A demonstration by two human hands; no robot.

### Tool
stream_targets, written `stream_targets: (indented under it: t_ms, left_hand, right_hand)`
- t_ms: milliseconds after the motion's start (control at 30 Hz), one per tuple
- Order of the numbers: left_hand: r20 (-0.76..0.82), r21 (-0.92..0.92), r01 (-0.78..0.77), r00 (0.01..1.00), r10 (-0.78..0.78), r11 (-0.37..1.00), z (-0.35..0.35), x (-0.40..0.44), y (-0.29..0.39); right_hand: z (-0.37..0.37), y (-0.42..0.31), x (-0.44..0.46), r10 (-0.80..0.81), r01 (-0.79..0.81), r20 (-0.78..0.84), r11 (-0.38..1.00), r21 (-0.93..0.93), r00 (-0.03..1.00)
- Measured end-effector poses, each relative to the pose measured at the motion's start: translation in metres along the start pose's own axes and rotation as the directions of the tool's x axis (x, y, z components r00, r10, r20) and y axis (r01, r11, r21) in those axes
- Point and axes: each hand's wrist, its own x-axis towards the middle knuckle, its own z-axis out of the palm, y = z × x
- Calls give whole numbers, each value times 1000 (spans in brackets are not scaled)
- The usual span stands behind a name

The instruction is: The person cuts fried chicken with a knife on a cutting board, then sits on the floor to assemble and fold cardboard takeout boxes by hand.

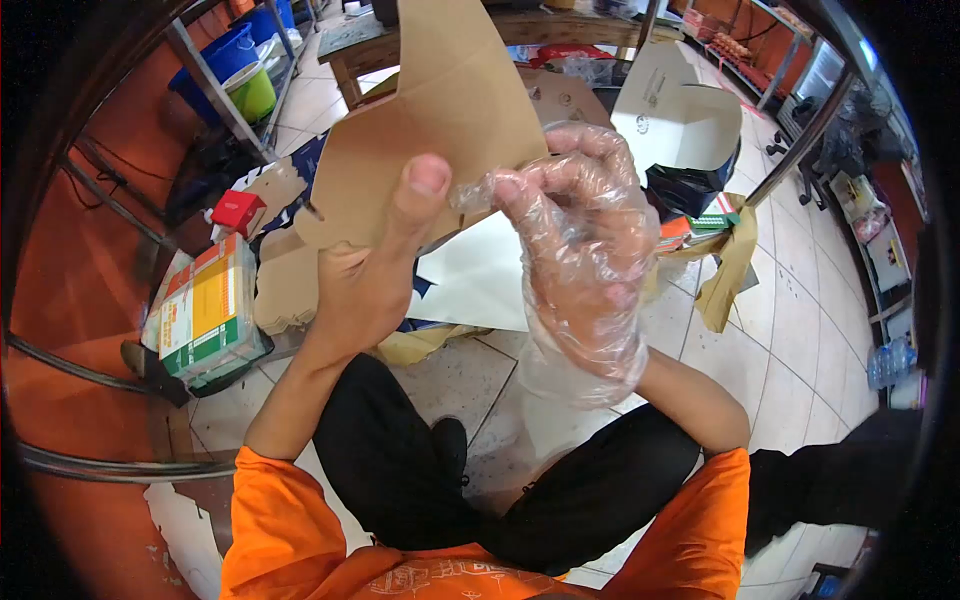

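Observation:
A brown cardboard sheet with a cut, folded shape (pixel 440 120) is held up in front of me. My left hand (pixel 375 265) is bare and grips its lower edge, thumb on the near face. My right hand (pixel 590 240) wears a clear plastic glove and pinches the sheet's lower right edge, thumb and forefinger together. Below and behind the sheet lies a white card surface (pixel 480 275). Stacked brown cardboard pieces (pixel 285 285) are left of my left hand.
Wrapped packs (pixel 210 310) and a red box (pixel 238 212) sit at the left. An open white-lined carton (pixel 690 125) stands behind on the right. Metal shelf posts (pixel 215 90) flank both sides. A wooden table (pixel 350 50) is at the back. A dark-clothed leg (pixel 830 475) shows at right.

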Motion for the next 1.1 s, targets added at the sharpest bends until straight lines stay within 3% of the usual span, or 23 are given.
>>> stream_targets:
  t_ms: [33, 67, 100, 133, 167, 200, 233, 267, 333, 400, 433, 467, 500, 567, 600, 667, 733, 867, 933, 967, 1000, 1067, 1100]
  left_hand:
    - [38, -91, 91, 995, -88, 992, -3, -1, -2]
    - [75, -149, 135, 989, -125, 980, -8, -2, 0]
    - [113, -203, 182, 980, -162, 962, -12, -3, 2]
    - [239, 151, 109, 960, -143, 983, -18, -4, 9]
    - [310, 312, 39, 940, -140, 949, -20, -5, 12]
    - [379, 452, -55, 915, -136, 890, -22, -6, 14]
    - [399, 437, -77, 910, -116, 896, -21, -6, 11]
    - [276, 404, 30, 949, -153, 914, -23, -8, 1]
    - [142, 537, -18, 987, -69, 843, -49, -14, -40]
    - [172, 647, -186, 980, 96, 739, -40, -3, -61]
    - [-3, 352, 9, 1000, -8, 936, -29, 4, -52]
    - [-125, -9, 179, 976, -179, 984, -20, 9, -48]
    - [-114, -35, 173, 978, -176, 984, -21, 10, -55]
    - [-51, 326, -25, 998, 44, 945, -16, 12, -47]
    - [-151, -25, 219, 964, -220, 976, -9, 8, -37]
    - [-120, 42, 226, 968, -219, 973, -15, 4, -45]
    - [-86, 113, 231, 971, -222, 966, -14, 2, -50]
    - [60, 180, 47, 996, -59, 983, -23, 2, -65]
    - [98, 175, -15, 995, -2, 985, -22, 4, -69]
    - [103, -190, 159, 985, -142, 969, -16, 5, -64]
    - [168, -519, 309, 951, -259, 797, -14, 7, -58]
    - [242, -454, 331, 939, -243, 828, -16, 8, -50]
    - [307, -290, 315, 925, -224, 903, -16, 6, -49]
  right_hand:
    - [-2, 1, 2, -29, 29, -20, 1000, -10, 999]
    - [-6, -1, 7, -253, 255, 33, 953, -165, 967]
    - [-9, -5, 8, -320, 325, 58, 921, -216, 946]
    - [-12, -7, 9, -385, 393, 83, 881, -265, 919]
    - [-15, -9, 10, -448, 458, 107, 833, -310, 888]
    - [-16, -7, 8, -450, 459, 102, 837, -298, 887]
    - [-18, -6, 7, -453, 460, 97, 841, -285, 886]
    - [-14, -7, 5, -426, 434, 87, 861, -266, 900]
    - [-9, -10, 5, -275, 288, 100, 943, -165, 956]
    - [-4, -5, 1, -217, 232, 108, 961, -149, 970]
    - [-3, -5, 0, -131, 141, 130, 988, -66, 983]
    - [-5, -6, 2, -146, 159, 130, 982, -99, 981]
    - [-6, -7, 2, -72, 81, 170, 996, -46, 983]
    - [-8, -9, 5, 3, -3, 217, 1000, 2, 976]
    - [-8, -9, 7, -50, 46, 213, 999, 26, 976]
    - [-7, -7, 6, -100, 92, 209, 995, 48, 973]
    - [-1, -2, 3, -130, 141, 124, 986, -85, 984]
    - [3, 4, 3, -196, 201, 45, 962, -185, 980]
    - [1, 2, 12, -331, 327, 16, 924, -195, 944]
    - [-1, 0, 16, -356, 356, 34, 915, -190, 934]
    - [-4, -4, 15, -324, 328, 48, 929, -173, 945]
    - [-7, -2, 20, -349, 350, 37, 917, -194, 936]
    - [-7, 0, 21, -348, 349, 41, 917, -193, 937]
